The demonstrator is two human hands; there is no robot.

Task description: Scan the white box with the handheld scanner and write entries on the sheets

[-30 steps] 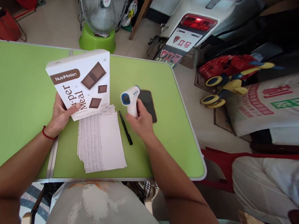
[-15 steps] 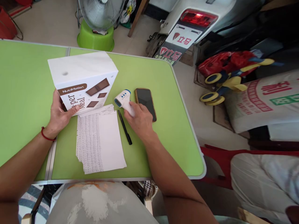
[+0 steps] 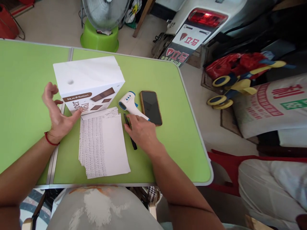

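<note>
A white NutriMotion box (image 3: pixel 88 75) stands tilted on the green table, brown bars printed on its front. My left hand (image 3: pixel 59 118) is at its left side, thumb against the lower front and the other fingers spread off the box. Beneath my right hand (image 3: pixel 142 131) lies a black pen (image 3: pixel 133 142), with thumb and forefinger closed around its upper part. A white and blue infrared thermometer (image 3: pixel 129 103) rests just beyond those fingers, its handle end close to my knuckles. Written sheets of paper (image 3: pixel 115 143) lie between my hands, their top edge by the box.
A dark smartphone (image 3: pixel 151 107) lies right of the thermometer. The green table (image 3: pixel 182 147) has a metal rim. Beyond it are a fan on a green stool (image 3: pixel 99 40), a scooter (image 3: pixel 192 32) and a printed sack (image 3: pixel 275 102). A seated person's leg (image 3: pixel 263 179) shows at right.
My right hand has let go of the thermometer, which now lies on the table, and has moved onto the pen. My left fingers have opened away from the box.
</note>
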